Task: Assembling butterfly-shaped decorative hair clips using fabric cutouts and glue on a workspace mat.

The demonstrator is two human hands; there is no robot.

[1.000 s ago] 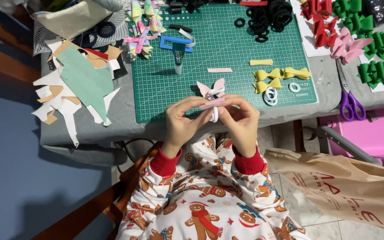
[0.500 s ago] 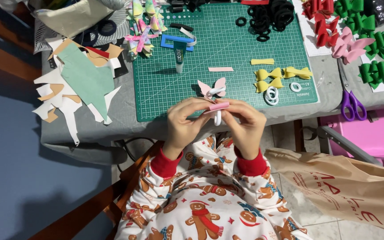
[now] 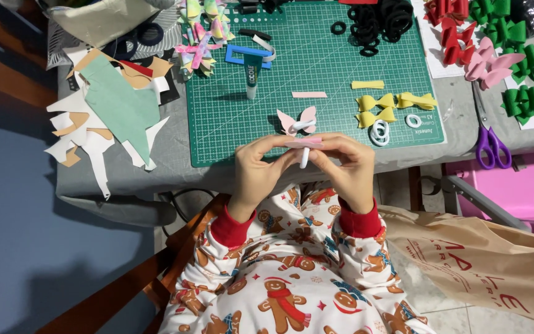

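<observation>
Hands: left hand (image 3: 259,166) and right hand (image 3: 347,167) pinch a pale pink foam strip (image 3: 304,143) wrapped by a white band (image 3: 304,158).
Place: just over the grey desk (image 3: 174,148) edge.
Hidden: strip ends under fingertips.

Open green mat (image 3: 316,117) ahead; glue tube (image 3: 252,75) and pink bow (image 3: 298,120) obstruct.

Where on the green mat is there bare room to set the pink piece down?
The green mat is bare at its lower left, between the glue tube and the left hand, and mid-mat between the pink strip and the black rings. It is crowded by the yellow bows and white rings near the right hand.
</observation>
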